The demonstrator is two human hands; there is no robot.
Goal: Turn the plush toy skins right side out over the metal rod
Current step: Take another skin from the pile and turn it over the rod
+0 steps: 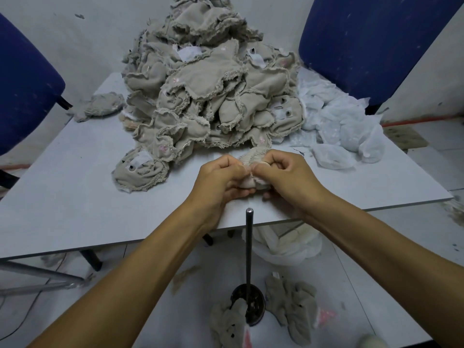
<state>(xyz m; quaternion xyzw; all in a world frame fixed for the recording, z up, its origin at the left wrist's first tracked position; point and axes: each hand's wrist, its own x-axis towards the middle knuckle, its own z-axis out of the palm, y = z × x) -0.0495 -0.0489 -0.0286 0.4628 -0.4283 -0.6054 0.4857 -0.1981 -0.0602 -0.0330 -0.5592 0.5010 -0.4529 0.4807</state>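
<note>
The plush skin I hold is small and beige, fuzzy side showing at its top, bunched so that its shape is hard to tell. It sits above the table, just beyond the tip of the metal rod. White labels show on skins in the pile behind the rod; no writing on them is readable. My left hand and right hand are knuckles-up, side by side, fingers curled, both pinching the skin between them.
</note>
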